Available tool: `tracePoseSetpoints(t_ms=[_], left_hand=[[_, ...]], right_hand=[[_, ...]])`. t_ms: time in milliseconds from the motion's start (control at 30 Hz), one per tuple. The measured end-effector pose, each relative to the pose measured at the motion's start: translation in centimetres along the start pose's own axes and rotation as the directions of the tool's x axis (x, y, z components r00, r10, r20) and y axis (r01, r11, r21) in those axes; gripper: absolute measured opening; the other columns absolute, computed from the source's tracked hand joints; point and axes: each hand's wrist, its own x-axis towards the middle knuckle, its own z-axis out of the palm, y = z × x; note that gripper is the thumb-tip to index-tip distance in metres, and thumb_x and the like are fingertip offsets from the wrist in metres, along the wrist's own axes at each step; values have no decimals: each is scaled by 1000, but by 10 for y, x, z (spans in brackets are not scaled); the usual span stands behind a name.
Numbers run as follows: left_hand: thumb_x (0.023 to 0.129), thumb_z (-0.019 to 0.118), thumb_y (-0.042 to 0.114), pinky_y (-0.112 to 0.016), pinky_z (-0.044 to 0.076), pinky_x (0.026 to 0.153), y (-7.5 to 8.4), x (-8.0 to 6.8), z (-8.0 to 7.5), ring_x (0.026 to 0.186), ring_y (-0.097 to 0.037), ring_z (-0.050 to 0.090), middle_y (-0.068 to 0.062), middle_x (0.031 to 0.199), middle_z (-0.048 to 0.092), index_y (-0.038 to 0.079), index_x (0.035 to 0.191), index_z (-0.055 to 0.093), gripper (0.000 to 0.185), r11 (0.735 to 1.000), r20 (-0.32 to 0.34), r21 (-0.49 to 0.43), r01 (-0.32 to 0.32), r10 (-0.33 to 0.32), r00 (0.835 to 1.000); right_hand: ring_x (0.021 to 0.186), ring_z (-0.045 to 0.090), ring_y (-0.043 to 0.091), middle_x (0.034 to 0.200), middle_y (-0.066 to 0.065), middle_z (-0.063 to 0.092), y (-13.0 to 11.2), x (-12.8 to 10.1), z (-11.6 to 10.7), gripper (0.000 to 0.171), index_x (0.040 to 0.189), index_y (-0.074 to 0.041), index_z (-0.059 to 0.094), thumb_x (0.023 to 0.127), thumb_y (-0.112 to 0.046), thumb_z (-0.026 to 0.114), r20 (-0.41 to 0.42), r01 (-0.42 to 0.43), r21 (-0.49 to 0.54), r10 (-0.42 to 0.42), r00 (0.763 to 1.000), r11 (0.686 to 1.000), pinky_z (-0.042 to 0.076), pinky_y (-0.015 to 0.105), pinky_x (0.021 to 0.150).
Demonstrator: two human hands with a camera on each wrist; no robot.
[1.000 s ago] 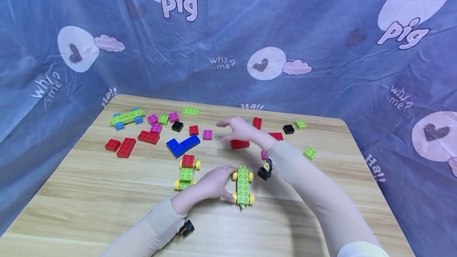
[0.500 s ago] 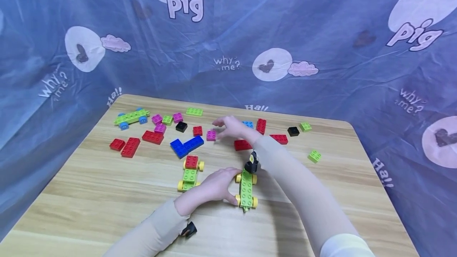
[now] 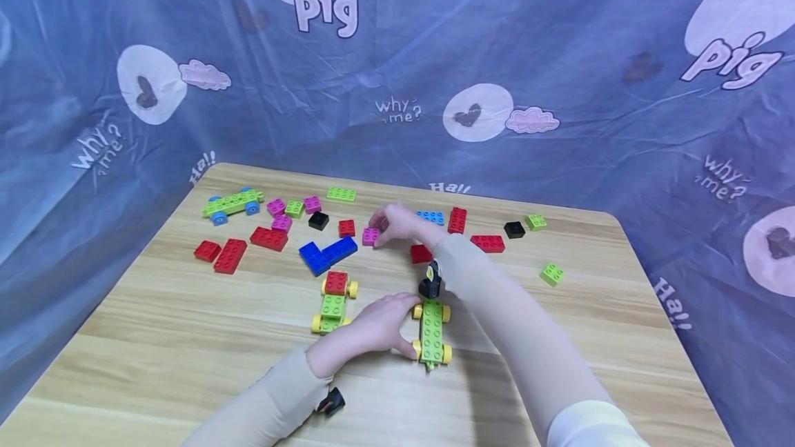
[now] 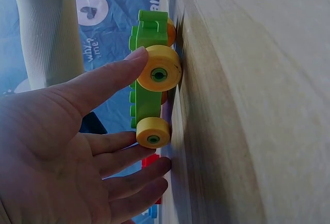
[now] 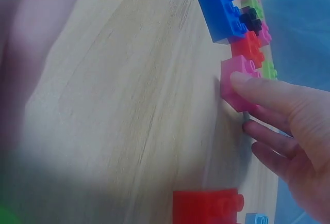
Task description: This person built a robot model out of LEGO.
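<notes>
A green toy car base (image 3: 431,333) with yellow wheels stands on the table in front of me. My left hand (image 3: 379,326) is at its left side, thumb touching the near wheel and straight fingers by the far one. In the left wrist view, the thumb lies against a yellow wheel (image 4: 159,69). My right hand (image 3: 397,223) reaches to the back and pinches a pink building block (image 3: 370,236). The right wrist view has its thumb on the pink side, with the index finger partly hidden behind. Left of my left hand is a second yellow-wheeled car (image 3: 334,303) bearing green and red blocks.
Two blue blocks (image 3: 339,249) lie left of the right hand. A red block (image 3: 421,254) sits under the right wrist. Several other blocks spread along the back, with a blue-wheeled green car base (image 3: 232,203) at the far left. A printed blue cloth (image 3: 397,54) hangs behind the table.
My right hand has moved left and down to the pink block and now pinches it. The left hand stays beside the car base. The whole view has shifted slightly.
</notes>
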Motion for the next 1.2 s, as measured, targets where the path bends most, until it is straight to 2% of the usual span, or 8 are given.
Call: tracePoseSetpoints(t_ms=[300,633,867,1033,1200], left_hand=[[63,92,32,-42,40,111,2,1,0,135,-28,47,-7,149,47,9,144,46,96,1000,13,1,7,-7,1000],[64,92,31,-41,41,110,3,1,-2,134,-28,48,-8,147,50,8,143,47,94,1000,7,-4,-9,9,1000],[64,92,32,-41,40,111,1,0,-2,133,-28,48,-8,147,49,8,143,47,94,1000,12,-7,2,-2,1000],[63,92,32,-42,40,111,1,0,-2,133,-29,48,-8,148,49,8,143,47,95,1000,8,-7,2,-2,1000],[63,92,31,-42,40,111,1,0,-2,133,-29,49,-8,147,49,9,144,46,96,1000,-1,-4,-10,10,1000]], right_hand=[[97,63,21,106,10,69,1,0,1,48,117,-2,67,74,-15,85,0,-18,-33,18,1000,999,53,29,89],[99,63,22,106,10,70,-2,-2,2,44,115,-4,68,76,-16,84,-10,-29,-70,29,1000,997,52,31,91],[97,64,21,104,10,70,-3,-2,1,43,115,-3,68,76,-12,83,-10,-11,-14,11,1000,1000,53,29,89],[100,65,22,107,11,71,-7,-9,-5,43,116,-2,67,76,-9,80,-39,12,19,-11,999,1000,54,29,91],[106,64,26,112,13,70,-12,-22,-15,42,118,-1,66,78,-6,75,-115,32,27,-29,993,999,53,33,95]])
